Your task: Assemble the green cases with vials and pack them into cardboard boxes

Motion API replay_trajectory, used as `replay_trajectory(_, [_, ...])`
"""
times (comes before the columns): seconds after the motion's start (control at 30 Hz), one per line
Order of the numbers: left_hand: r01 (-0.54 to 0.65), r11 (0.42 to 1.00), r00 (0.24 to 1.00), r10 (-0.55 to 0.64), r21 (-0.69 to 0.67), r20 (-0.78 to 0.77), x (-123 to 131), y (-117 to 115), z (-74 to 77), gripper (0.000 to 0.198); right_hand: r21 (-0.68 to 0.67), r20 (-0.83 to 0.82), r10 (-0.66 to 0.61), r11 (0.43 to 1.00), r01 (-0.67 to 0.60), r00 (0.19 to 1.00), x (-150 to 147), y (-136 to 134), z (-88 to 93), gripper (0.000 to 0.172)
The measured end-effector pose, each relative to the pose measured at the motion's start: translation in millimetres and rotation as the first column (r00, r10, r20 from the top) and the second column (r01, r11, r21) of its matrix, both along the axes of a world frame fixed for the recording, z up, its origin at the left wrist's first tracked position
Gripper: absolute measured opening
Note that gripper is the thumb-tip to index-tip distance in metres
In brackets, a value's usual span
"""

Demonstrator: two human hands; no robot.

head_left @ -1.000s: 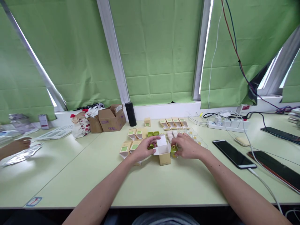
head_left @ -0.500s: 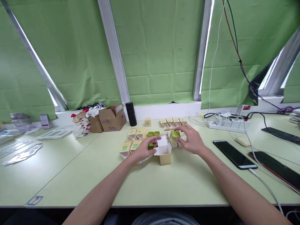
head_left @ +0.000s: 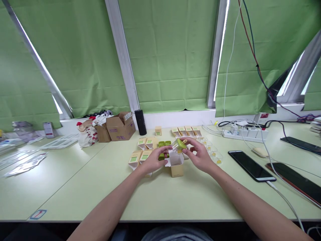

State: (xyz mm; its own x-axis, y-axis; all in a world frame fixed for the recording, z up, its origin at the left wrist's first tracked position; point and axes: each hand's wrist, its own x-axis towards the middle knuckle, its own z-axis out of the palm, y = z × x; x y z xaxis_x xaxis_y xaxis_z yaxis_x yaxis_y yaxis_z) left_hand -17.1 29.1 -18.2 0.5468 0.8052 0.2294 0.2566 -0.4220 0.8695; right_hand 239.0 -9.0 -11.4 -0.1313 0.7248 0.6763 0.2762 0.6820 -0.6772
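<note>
Right hand (head_left: 200, 157) pinches the green-capped piece (head_left: 181, 144), tilted, just above the carton (head_left: 177, 169), whose open mouth lies at 6 o'clock from the piece. Left hand (head_left: 152, 160), at 9 o'clock, grips the carton's white flap.

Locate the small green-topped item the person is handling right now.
In the head view, just right of centre, the green-topped item is pinched in the right hand, held just above the open tan box that the left hand grips.
</note>
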Motion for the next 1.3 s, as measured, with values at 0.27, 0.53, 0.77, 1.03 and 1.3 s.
replay_trajectory(0.27, [-0.012,1.0,1.0,0.012,0.008,0.001,-3.0,4.8,-6.7,0.073,0.052,0.242,-0.005,0.999,-0.008,0.97,4.3,3.4,-6.7,0.035])
replay_trajectory(0.53, [-0.007,0.999,1.0,0.007,0.041,-0.011,-3.0,4.2,-6.8,0.069,0.041,0.367,-0.03,0.999,0.016,0.93,6.1,3.4,-6.1,0.033])
replay_trajectory(0.77, [0.012,0.999,1.0,-0.012,0.036,-0.021,-3.9,3.3,-5.5,0.068,0.042,0.42,-0.021,0.999,0.004,0.907,4.9,-0.6,-6.4,0.038])
replay_trajectory(1.03, [0.014,1.0,1.0,-0.014,0.023,-0.023,-2.8,-0.3,-0.5,0.066,0.042,0.494,-0.053,0.998,0.037,0.868,4.6,-4.4,-5.6,0.026])
replay_trajectory(1.3, [0.024,1.0,1.0,-0.024,-0.007,-0.005,-2.1,-2.5,1.9,0.065,0.056,0.558,-0.014,0.998,-0.02,0.83,1.3,-6.7,-6.7,0.018])
